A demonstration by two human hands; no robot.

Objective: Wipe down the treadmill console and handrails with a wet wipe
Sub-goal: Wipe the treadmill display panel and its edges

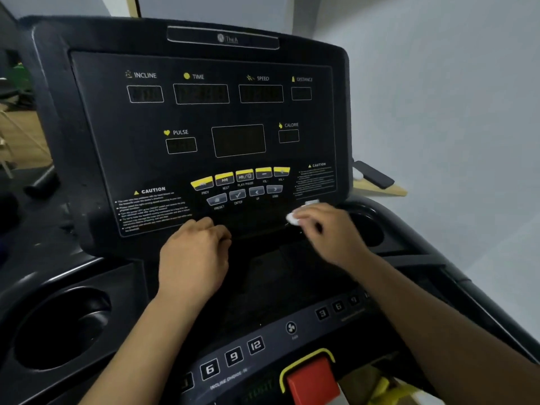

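At the console, lower edge: both hands were positioned side by side, well apart from each other.

Console [201,118]: black panel, tilted back, filling the far half of the view; display windows were dark and labelled INCLINE, TIME, SPEED, DISTANCE, PULSE and CALORIE.

Button rows [242,182]: yellow-topped keys above grey keys, located at the centre of the panel, far of both hands.

Right hand [327,229]: fingers were curled down over the wet wipe, pressing it against the lower right corner of the panel, just below the right caution label.

Wet wipe [293,218]: white, bunched; only a small part protruded at the left of the right fingertips. A second white patch showed just far of the hand; whether it belonged to the wipe could not be told.

Left hand [194,255]: fingers were bent into a loose fist, empty, with knuckles resting at the lower edge of the panel, just right of the left caution label [152,209].

Cup holders: one recess at near left [61,331], one at right [365,229] beside the right hand.

Number keys [233,356]: 6, 9 and 12 ran along the near strip.

Red stop key [312,381]: nearest centre, framed in yellow.

Right handrail [473,279]: black, running toward near right, untouched.
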